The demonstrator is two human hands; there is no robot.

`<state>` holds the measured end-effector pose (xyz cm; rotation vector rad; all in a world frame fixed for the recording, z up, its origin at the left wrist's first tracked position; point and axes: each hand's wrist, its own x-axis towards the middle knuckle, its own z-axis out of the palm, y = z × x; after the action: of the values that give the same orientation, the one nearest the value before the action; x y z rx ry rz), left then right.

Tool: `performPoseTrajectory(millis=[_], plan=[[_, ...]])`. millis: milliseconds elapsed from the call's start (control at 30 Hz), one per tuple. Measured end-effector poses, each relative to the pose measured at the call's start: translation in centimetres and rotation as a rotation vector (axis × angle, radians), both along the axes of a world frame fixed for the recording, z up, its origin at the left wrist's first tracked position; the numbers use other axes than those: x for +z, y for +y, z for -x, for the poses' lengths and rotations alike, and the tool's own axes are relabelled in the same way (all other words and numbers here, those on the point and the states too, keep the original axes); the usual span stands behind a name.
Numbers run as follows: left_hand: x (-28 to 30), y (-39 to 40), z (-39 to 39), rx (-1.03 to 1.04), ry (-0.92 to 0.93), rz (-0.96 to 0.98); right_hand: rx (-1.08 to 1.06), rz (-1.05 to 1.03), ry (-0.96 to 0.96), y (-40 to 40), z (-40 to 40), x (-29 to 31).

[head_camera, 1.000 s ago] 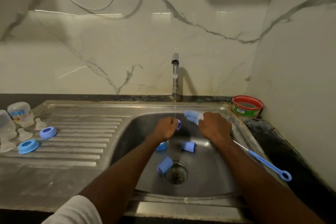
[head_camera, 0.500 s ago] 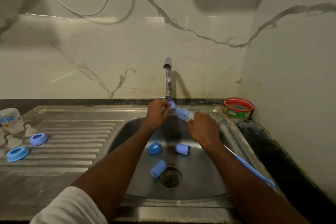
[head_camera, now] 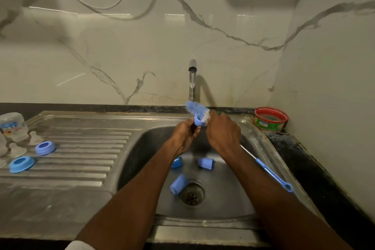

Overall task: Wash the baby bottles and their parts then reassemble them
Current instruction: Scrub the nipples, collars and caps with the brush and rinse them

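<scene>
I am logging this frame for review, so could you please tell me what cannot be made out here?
- Head view: left hand hides most of the blue part it holds.
- Head view: one blue cap in the sink is half hidden by the left forearm.
- Head view: the bottle label is too blurred to read.

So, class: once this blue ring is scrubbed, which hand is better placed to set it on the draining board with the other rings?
Probably the left hand: it already holds the blue ring, and the draining board lies on its side. The right hand grips the brush.

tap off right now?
No, a thin stream of water runs from the tap down onto the bottle brush held by the right hand.
</scene>
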<state>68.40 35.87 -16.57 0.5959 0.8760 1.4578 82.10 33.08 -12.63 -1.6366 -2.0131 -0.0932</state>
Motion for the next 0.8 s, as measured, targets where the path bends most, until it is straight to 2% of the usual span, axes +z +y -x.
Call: performPoseTrajectory(millis=[167,367,533,633,800], plan=[[0.0,0.7,0.7,0.163,-0.116,0.0,0.052,0.026,0.072,0.3,-0.6,-0.9],[-0.2,0.5,-1.1,0.102,0.032,0.005,0.144,-0.029,0.028,0.5,0.9,-0.5],[0.7,0.1,-0.1,0.21,-0.101,-0.029,-0.006,0.027,0.05,0.9,0.1,0.1],[1.0,-0.2,1.6,0.264,-0.161,-0.005,0.05,0.055,0.059,0.3,-0.6,-0.7],[0.3,-0.6,1.3,0.233,-0.011,0.007,0.145,-0.027,0.063,-0.2,0.7,-0.8]])
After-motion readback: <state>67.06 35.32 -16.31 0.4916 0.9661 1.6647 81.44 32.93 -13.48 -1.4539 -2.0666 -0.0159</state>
